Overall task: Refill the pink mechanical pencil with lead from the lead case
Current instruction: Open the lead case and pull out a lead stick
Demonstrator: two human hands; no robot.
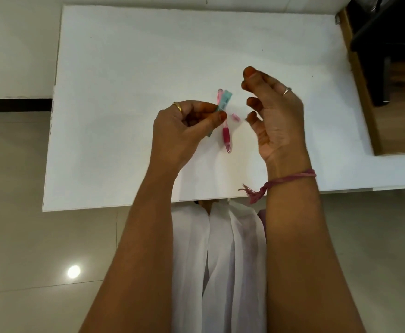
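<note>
My left hand holds the teal lead case between thumb and fingers, tilted, with its far end pointing up and right. The pink mechanical pencil is also there, its tip pointing toward me and its upper part behind the case; whether it lies on the table or is held, I cannot tell. A small pink cap lies on the white table just right of the pencil. My right hand hovers to the right of these, palm facing left, fingers curled and apart, holding nothing visible.
A brown cardboard box sits at the table's right edge, with a dark chair behind it. White cloth covers my lap below the table's near edge. A pink thread is tied around my right wrist.
</note>
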